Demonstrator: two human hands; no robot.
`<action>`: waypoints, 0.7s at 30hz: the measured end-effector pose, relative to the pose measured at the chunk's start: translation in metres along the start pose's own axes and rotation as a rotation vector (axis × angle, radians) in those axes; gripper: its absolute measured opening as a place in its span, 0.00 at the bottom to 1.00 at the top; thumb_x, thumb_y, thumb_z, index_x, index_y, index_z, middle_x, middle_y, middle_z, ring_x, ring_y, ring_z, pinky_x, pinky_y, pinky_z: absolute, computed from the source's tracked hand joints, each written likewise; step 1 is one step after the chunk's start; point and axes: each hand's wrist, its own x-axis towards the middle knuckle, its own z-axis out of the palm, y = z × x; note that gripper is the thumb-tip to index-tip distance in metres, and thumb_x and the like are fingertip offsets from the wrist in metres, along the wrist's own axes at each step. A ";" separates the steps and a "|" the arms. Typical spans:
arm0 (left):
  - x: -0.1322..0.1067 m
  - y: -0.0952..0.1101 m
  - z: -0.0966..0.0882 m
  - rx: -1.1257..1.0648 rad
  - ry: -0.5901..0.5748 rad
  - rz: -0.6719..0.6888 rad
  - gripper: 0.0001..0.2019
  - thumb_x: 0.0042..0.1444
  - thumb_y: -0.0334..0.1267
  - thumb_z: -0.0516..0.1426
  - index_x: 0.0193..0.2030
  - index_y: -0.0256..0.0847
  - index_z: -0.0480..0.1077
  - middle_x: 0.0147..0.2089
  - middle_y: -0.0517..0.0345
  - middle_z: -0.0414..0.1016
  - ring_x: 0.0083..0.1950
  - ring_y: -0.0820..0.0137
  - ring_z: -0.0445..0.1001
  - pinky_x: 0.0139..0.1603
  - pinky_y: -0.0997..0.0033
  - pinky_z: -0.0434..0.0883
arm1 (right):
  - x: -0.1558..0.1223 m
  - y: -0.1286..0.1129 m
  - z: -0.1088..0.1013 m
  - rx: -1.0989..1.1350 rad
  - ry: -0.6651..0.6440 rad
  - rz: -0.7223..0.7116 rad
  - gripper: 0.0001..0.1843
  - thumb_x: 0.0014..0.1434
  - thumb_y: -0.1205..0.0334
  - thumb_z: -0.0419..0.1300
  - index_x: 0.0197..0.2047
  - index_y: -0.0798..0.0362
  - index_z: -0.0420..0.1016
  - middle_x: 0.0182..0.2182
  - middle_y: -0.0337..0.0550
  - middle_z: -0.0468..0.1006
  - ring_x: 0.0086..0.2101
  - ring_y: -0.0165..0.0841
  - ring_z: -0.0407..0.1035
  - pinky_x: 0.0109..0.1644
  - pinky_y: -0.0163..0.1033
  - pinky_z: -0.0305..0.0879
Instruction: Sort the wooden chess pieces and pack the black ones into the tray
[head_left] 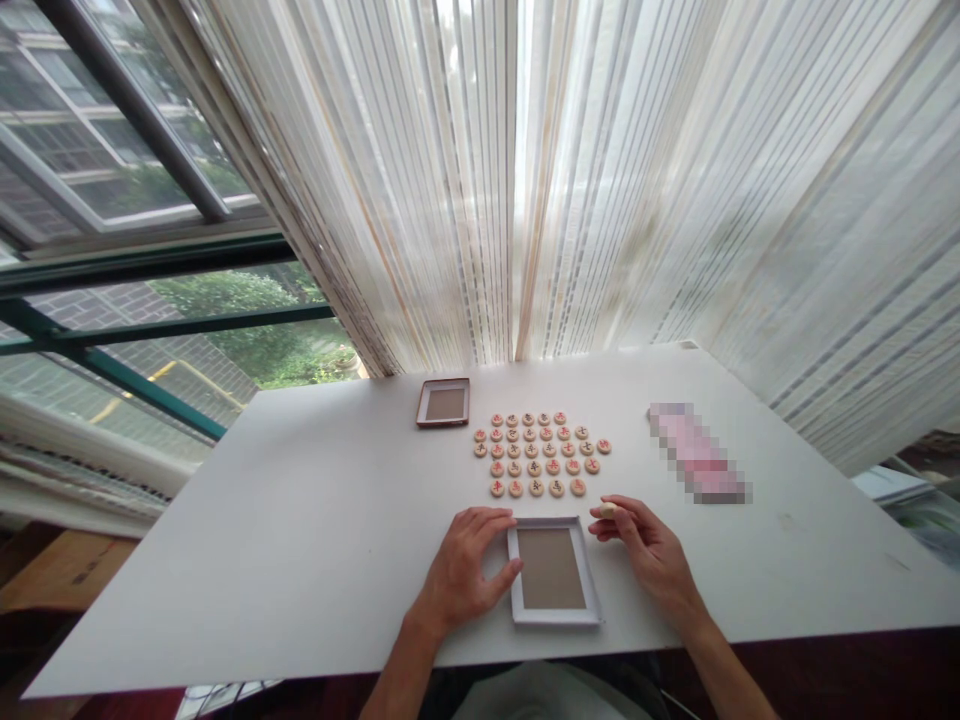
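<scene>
On a white table [300, 540] lies an open white box tray [516, 590] with a brown inside, near the front edge. My left hand [465, 570] rests against its left rim, fingers curled over the edge. My right hand [645, 545] is just right of the tray's top corner and pinches a round wooden chess piece [608, 510] between thumb and fingers. Behind the tray, several round wooden pieces [538, 453] with red and black characters lie in rows.
A dark brown box lid [444, 403] lies behind the rows, to the left. A pink blurred object [697, 452] lies on the right of the table. Striped curtains [600, 180] hang behind the table; a window [150, 200] is at left.
</scene>
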 end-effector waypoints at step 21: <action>0.001 -0.003 0.002 -0.019 0.019 0.001 0.24 0.56 0.41 0.63 0.59 0.47 0.68 0.58 0.50 0.74 0.59 0.57 0.70 0.62 0.50 0.67 | -0.001 0.004 0.003 0.042 -0.021 -0.001 0.17 0.59 0.51 0.66 0.49 0.49 0.74 0.44 0.47 0.81 0.42 0.40 0.80 0.52 0.46 0.77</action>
